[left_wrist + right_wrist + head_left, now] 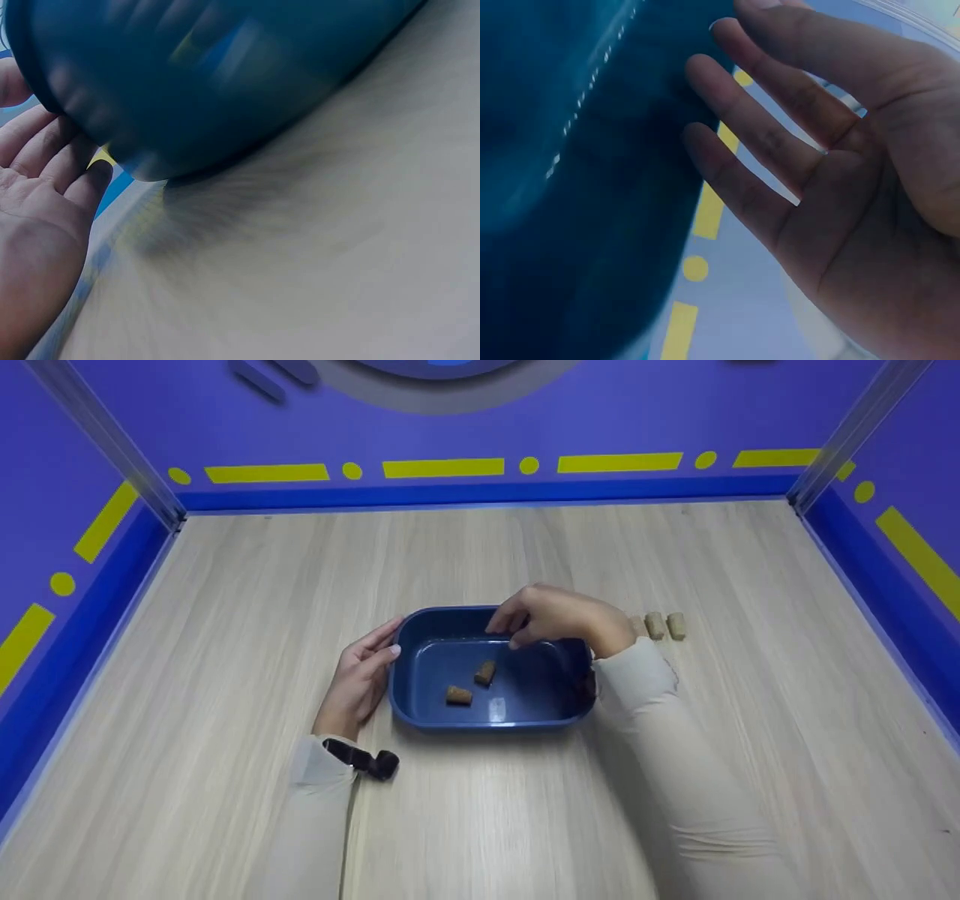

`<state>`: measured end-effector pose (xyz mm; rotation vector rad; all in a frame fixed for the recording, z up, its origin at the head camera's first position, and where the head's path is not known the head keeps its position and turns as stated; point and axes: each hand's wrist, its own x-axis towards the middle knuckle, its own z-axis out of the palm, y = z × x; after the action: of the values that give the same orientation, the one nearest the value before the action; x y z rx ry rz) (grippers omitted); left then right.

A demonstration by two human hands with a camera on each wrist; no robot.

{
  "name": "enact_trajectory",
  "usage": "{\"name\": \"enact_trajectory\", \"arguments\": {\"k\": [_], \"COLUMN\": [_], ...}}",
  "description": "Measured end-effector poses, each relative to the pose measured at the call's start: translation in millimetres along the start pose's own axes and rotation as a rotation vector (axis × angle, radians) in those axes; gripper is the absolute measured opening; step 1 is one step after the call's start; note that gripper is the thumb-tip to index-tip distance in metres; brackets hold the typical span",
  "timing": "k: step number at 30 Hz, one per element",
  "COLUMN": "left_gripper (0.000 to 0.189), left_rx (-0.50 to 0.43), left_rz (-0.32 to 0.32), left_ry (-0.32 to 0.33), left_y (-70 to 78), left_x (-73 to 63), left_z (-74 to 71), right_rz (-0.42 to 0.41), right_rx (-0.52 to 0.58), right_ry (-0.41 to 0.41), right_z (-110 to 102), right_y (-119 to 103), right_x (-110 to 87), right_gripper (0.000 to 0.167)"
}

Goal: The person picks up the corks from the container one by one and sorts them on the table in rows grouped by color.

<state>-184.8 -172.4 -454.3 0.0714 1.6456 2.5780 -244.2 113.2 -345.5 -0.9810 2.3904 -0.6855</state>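
A dark blue plastic tub (495, 726) with rounded corners sits mid-table in the head view. Two short brown corks, an upright-leaning one (485, 673) and a sideways one (459, 696), lie on its floor. My left hand (357, 682) holds the tub's left end, thumb at the rim and fingers against the outer wall, as the left wrist view also shows. Over the far right part of the tub hangs my right hand (559, 616), fingers pointing down and loosely bent. The right wrist view shows its fingers (769, 142) spread beside the tub wall, with nothing in them.
Right of the tub, just past my right wrist, a row of corks (655, 625) lies on the wooden table (225, 675); my wrist partly hides the nearest one. Blue panels (442, 435) with yellow marks wall off the back and both sides.
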Motion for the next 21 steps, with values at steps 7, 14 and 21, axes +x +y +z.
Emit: {"name": "enact_trajectory", "arguments": {"k": [7,14,21], "left_gripper": [0.054,0.052,0.054], "left_rx": [-0.003,0.003,0.006], "left_rz": [-0.002,0.012,0.014], "left_ry": [0.003,-0.001,-0.012], "left_y": [0.3,-0.4,-0.8], "left_x": [0.3,0.8,0.5], "left_z": [0.6,-0.1,-1.6], "right_rz": [0.004,0.021,-0.017], "right_rx": [0.005,0.020,0.010], "right_ry": [-0.056,-0.100,-0.129], "right_z": [8,16,25], "right_y": [-3,-3,-2], "right_x": [11.4,19.1,25.7], "right_gripper": [0.036,0.037,0.037]}}
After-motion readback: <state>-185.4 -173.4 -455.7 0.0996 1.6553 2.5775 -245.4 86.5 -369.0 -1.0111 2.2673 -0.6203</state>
